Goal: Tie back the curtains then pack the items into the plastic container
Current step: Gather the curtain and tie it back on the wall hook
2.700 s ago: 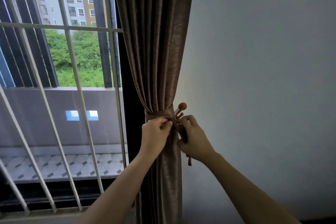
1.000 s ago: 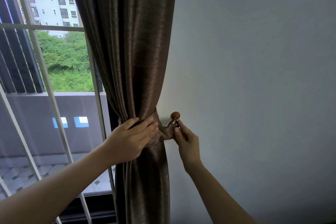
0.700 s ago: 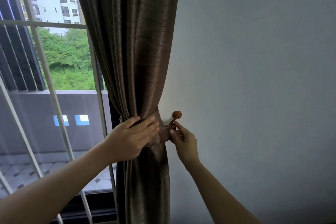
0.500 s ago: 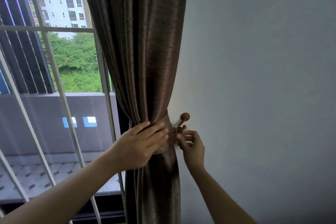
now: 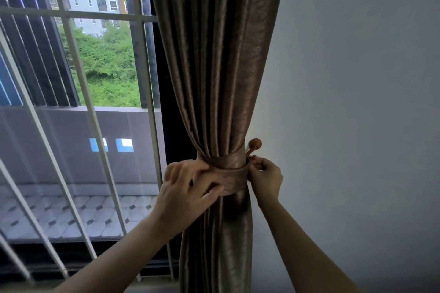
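Change: since half a second ago I am seeing the left hand (image 5: pixel 190 188) slide lower on the band, its fingers now curling over the band's left edge instead of lying flat across it, while the right hand (image 5: pixel 265 177) is staying at the hook.
Wall (image 5: pixel 357 102): I am looking at a plain pale wall filling the right half of the view, and it is carrying the hook.
Window (image 5: pixel 71 102): it is taking up the left half, with white bars (image 5: pixel 95 126) running across it and a tiled balcony, greenery and apartment blocks showing beyond.
Curtain (image 5: pixel 214 54): the brown curtain is hanging between window and wall, gathered into a narrow waist just left of the hook and spreading again below.
Tieback band (image 5: pixel 229 177): a band of the same brown cloth is wrapping around the gathered waist, its right end reaching toward the hook.
Left hand: it is pressing on the band's left side, fingers bent and partly closed over the cloth, thumb lying beneath.
Right hand: it is pinching closed at the band's right end, right under the hook; I cannot tell exactly what the fingertips are gripping.
Hook (image 5: pixel 254 147): a small wooden hook with a round knob is sticking out of the wall just above the right hand.
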Available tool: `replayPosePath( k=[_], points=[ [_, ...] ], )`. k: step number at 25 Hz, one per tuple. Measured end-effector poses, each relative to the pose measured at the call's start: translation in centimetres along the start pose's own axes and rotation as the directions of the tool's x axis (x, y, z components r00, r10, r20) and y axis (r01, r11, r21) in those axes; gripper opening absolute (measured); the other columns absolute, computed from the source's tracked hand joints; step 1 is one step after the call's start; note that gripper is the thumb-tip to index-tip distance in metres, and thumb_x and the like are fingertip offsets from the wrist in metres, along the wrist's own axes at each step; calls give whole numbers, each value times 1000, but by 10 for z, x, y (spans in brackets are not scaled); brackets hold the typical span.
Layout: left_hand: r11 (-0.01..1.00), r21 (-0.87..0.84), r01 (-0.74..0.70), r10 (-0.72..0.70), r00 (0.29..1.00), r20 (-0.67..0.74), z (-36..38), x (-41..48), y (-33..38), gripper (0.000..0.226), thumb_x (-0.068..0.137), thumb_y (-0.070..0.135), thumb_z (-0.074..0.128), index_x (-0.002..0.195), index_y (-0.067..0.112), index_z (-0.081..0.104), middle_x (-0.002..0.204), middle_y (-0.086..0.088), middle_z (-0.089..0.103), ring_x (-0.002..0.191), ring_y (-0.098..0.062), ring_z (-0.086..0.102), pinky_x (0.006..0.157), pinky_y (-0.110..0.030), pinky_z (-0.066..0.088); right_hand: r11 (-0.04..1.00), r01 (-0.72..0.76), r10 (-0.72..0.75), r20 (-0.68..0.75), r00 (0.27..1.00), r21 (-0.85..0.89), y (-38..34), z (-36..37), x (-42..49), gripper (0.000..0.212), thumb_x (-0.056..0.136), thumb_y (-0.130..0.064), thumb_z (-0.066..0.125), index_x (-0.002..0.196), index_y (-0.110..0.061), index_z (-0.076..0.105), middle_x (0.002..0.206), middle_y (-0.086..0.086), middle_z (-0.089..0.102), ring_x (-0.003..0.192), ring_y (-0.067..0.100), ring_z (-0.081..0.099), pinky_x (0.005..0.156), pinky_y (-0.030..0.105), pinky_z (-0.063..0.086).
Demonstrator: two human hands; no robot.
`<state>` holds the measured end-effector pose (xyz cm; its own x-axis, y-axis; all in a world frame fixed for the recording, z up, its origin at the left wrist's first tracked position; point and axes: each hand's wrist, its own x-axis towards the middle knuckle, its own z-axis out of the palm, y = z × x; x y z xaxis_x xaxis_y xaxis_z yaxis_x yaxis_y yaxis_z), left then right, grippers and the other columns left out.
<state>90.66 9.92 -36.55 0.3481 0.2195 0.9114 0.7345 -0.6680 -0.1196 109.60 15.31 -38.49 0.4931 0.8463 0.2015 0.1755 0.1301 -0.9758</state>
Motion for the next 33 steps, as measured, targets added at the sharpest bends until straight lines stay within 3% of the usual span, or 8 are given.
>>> replayPosePath(
  k=[2, 4, 7, 10, 14, 21, 29, 33],
  points=[
    [919, -259, 297, -306, 952, 6, -2, -11, 2, 24, 81, 30, 60, 99, 15, 53, 109, -7, 47, 102, -9, 47, 86, -21, 44, 993, -13, 3, 90, 996, 114, 1, -14, -3, 16, 84, -17, 65, 68, -14, 67, 71, 3, 69, 74, 21, 67, 81, 43, 58],
    [645, -536, 545, -544, 820, 179, -9, -25, 6, 29, 81, 22, 56, 109, 14, 52, 113, -7, 53, 106, -7, 55, 88, -23, 50, 975, -5, -45, 218, 975, 221, -3, -28, -8, 12, 88, -18, 61, 81, -12, 69, 84, 4, 69, 87, 21, 65, 87, 40, 55],
    [304, -588, 750, -524, 647, 554, -16, -35, 15, 37, 85, 7, 60, 118, 20, 53, 107, -2, 64, 102, -11, 63, 85, -27, 55, 928, -134, -38, 445, 895, 347, -16, -41, -13, 26, 81, -21, 61, 107, -15, 64, 102, 2, 68, 101, 18, 62, 91, 31, 48],
    [544, -403, 736, -533, 673, 512, -14, -36, 16, 23, 83, 21, 68, 105, 18, 64, 92, 7, 66, 87, -4, 65, 78, -20, 55, 912, -256, 84, 465, 881, 321, -23, -46, -23, 40, 80, -20, 58, 119, -23, 50, 115, 5, 63, 108, 18, 58, 95, 30, 42],
    [718, -253, 648, -516, 740, 432, -10, -37, 17, 19, 84, 21, 67, 99, 10, 67, 79, 10, 62, 70, -2, 60, 65, -10, 45, 996, 94, -86, 276, 957, -14, -9, -49, -76, 12, 91, -10, 53, 92, -21, 58, 94, -3, 65, 90, 15, 61, 70, 10, 45],
    [642, -313, 700, -517, 696, 498, -26, -38, 38, 5, 87, 14, 62, 89, 12, 66, 75, 2, 68, 67, -7, 63, 62, -23, 51, 859, 463, -323, 468, 823, -219, -4, -43, -111, 14, 85, -34, 65, 92, -23, 64, 97, -11, 55, 88, -1, 53, 73, 4, 39],
    [722, -331, 607, -403, 758, 513, -31, -48, 53, 12, 84, 19, 65, 93, 12, 67, 77, 2, 68, 69, -9, 65, 66, -25, 53, 963, 268, -208, 534, 820, -36, -5, -64, -114, 16, 78, -32, 50, 91, -34, 59, 117, -6, 44, 109, -3, 45, 92, 18, 40],
    [767, -100, 634, -563, 740, 368, -28, -51, 57, 12, 86, 18, 62, 80, 8, 62, 66, -1, 59, 56, -16, 54, 53, -28, 45, 991, 75, -132, 635, 761, 115, -10, -70, -106, 11, 74, -19, 49, 74, -22, 59, 84, -5, 57, 81, 10, 55, 76, 25, 43]
  ],
)
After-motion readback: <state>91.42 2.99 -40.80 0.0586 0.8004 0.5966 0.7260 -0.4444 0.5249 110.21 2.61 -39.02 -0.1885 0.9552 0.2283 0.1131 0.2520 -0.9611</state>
